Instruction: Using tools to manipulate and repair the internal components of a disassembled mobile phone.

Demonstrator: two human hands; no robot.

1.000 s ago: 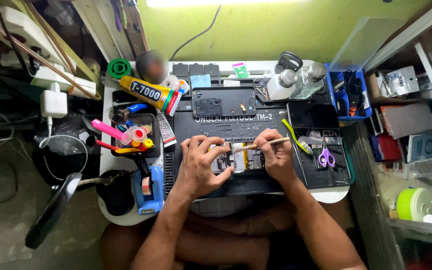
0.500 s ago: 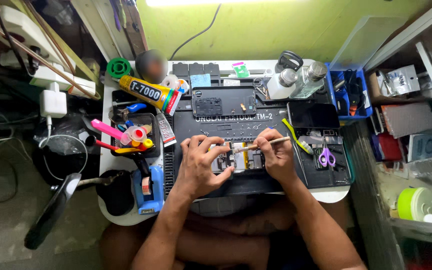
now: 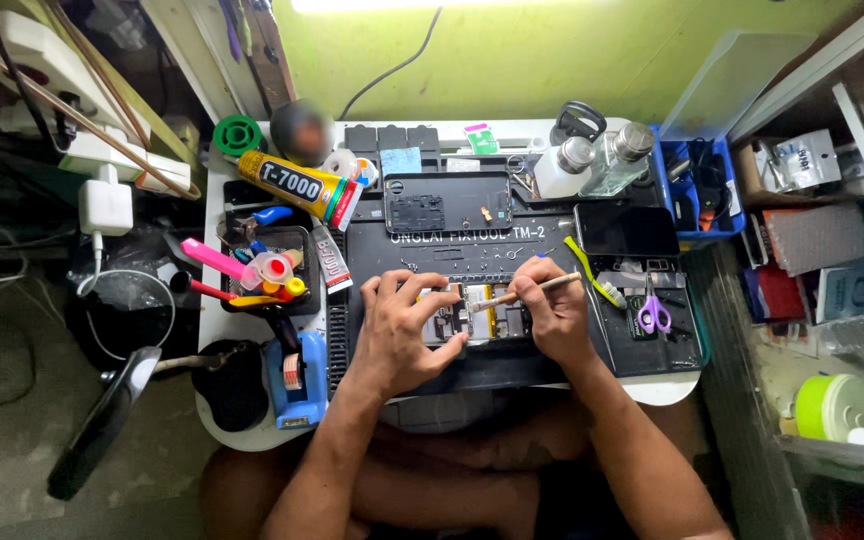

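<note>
Two hands work at the middle of my view: the left hand (image 3: 399, 325) lies curled, fingers pressed down on an opened phone (image 3: 477, 315), which sits on the black mat (image 3: 472, 250) between both hands; the right hand (image 3: 549, 315) pinches a thin stick (image 3: 525, 291) whose tip points at the phone's insides. Around them I list a second phone (image 3: 447, 203) face down above, a dark screen (image 3: 625, 230) and purple scissors (image 3: 652, 312) to the right, a yellow glue tube (image 3: 297, 184) and blue tape dispenser (image 3: 297, 375) to the left.
</note>
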